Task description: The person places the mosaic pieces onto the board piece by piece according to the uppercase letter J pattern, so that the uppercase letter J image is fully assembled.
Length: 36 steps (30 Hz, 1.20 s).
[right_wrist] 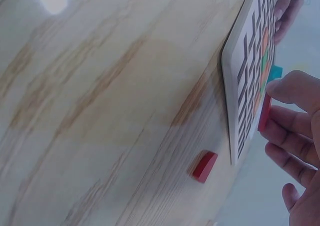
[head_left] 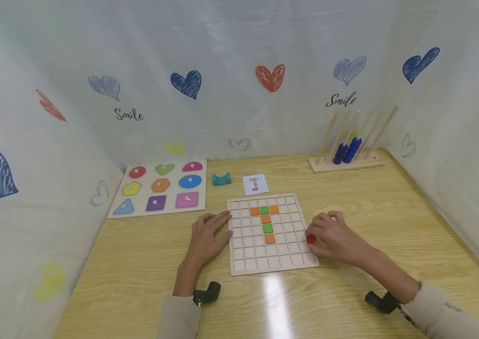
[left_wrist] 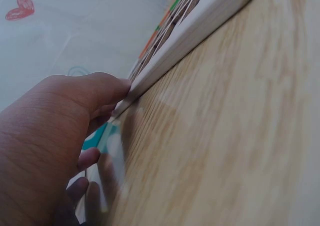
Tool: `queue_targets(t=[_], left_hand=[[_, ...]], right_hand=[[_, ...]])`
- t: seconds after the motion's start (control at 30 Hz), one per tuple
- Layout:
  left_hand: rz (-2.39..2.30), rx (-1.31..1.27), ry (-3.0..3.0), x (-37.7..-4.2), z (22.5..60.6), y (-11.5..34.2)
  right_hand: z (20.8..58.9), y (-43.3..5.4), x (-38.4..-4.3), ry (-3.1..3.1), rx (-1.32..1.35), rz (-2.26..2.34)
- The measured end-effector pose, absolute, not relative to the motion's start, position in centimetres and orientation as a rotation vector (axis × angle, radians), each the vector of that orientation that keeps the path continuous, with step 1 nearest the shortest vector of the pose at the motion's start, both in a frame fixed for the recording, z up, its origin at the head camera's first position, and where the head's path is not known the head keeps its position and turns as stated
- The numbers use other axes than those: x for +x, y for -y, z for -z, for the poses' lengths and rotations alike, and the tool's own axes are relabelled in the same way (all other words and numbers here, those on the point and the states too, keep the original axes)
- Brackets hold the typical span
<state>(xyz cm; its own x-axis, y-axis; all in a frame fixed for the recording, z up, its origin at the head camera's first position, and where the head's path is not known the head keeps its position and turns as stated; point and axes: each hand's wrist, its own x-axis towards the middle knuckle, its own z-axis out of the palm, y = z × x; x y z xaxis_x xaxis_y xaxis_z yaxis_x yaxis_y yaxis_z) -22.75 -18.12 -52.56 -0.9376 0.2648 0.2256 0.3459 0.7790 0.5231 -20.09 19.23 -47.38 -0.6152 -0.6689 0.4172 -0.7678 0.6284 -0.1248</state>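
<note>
My right hand [head_left: 332,239] pinches a small red tile [right_wrist: 264,113] between thumb and fingers, over the right edge of the pale grid board [head_left: 247,263]. A second red piece [right_wrist: 203,166] lies on the table beside the board in the right wrist view; in the head view I cannot make it out. Orange [head_left: 270,238] and green [head_left: 267,228] tiles form a T in the grid. Along the board's left edge rests my left hand [head_left: 208,238], thumb and fingertips touching it, fingers loosely bent, holding nothing. A small pattern card [head_left: 260,192] lies behind the board.
A shape puzzle board [head_left: 167,200] with knobbed pieces lies at the back left, beside a teal curved block [head_left: 221,179]. At the back right stands a wooden peg rack [head_left: 349,165] with blue beads on two pegs. White patterned sheeting [head_left: 222,37] surrounds the table.
</note>
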Motion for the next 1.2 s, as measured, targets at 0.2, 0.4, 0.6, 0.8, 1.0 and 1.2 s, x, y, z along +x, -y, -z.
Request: queue_targets(t=[0.2, 0.4, 0.6, 0.8, 1.0, 1.2], left_hand=[[0.870, -0.499, 2.823, -22.9, 52.7, 18.1], [0.863, -0.514, 2.812, -23.0, 52.6, 18.1], [0.867, -0.509, 2.821, -22.9, 52.4, 18.0], [0.861, -0.512, 2.813, -22.9, 52.2, 18.1], [0.868, -0.519, 2.796, -22.8, 52.3, 18.1], [0.861, -0.525, 2.791, -22.7, 52.4, 18.1]], right_hand=[[47.3, -18.2, -19.9, 2.550, 1.156, -0.405], [47.3, -17.4, -19.8, 2.596, 1.157, -0.377], [47.3, -16.6, -19.9, 2.587, 1.185, -0.405], [47.4, -15.7, -20.1, 2.557, 1.224, -0.449], [47.4, -15.0, -20.1, 2.562, 1.246, -0.421], [47.4, -14.2, -20.0, 2.577, 1.255, -0.417]])
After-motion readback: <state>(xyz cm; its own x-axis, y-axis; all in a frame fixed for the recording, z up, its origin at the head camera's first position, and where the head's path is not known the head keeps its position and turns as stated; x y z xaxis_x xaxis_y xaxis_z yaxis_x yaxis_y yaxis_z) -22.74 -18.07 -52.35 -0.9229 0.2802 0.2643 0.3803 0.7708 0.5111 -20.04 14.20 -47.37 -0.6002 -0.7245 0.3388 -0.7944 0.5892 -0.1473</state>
